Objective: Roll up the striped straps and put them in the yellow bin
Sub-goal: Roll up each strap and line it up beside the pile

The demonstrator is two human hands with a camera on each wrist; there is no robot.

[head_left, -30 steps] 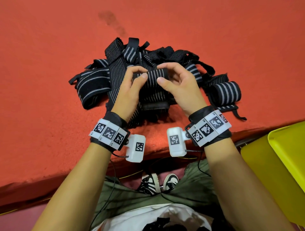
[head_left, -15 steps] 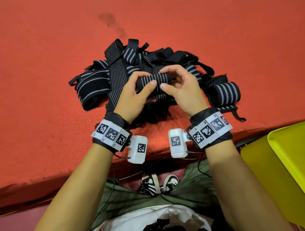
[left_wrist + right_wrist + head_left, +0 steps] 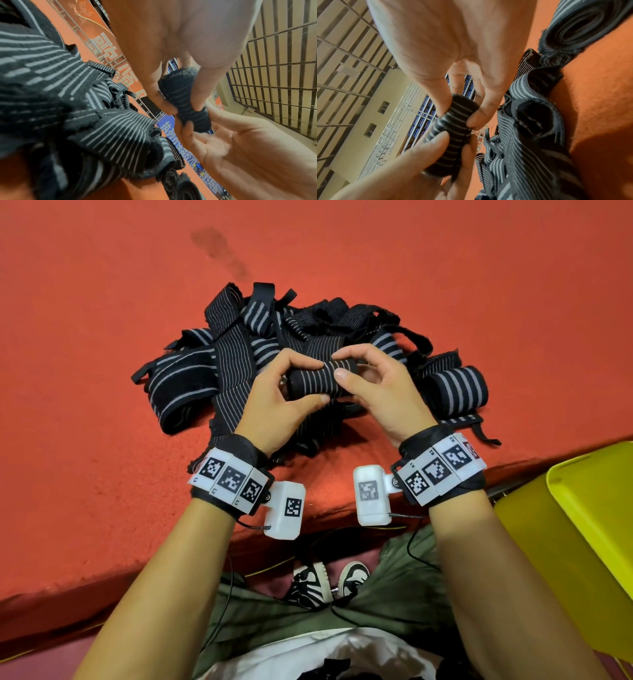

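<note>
Both hands, left hand [image 3: 274, 405] and right hand [image 3: 383, 398], pinch a half-wound strap [image 3: 320, 380] above the pile [image 3: 233, 361] on the red tabletop [image 3: 85, 371], one finished roll [image 3: 457, 388] waiting, yellow bin [image 3: 582, 508] apparently unfilled.

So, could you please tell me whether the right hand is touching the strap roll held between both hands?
Touching. The right wrist view shows the right hand pinching one end of the strap roll between thumb and fingertips, with no gap.
</note>
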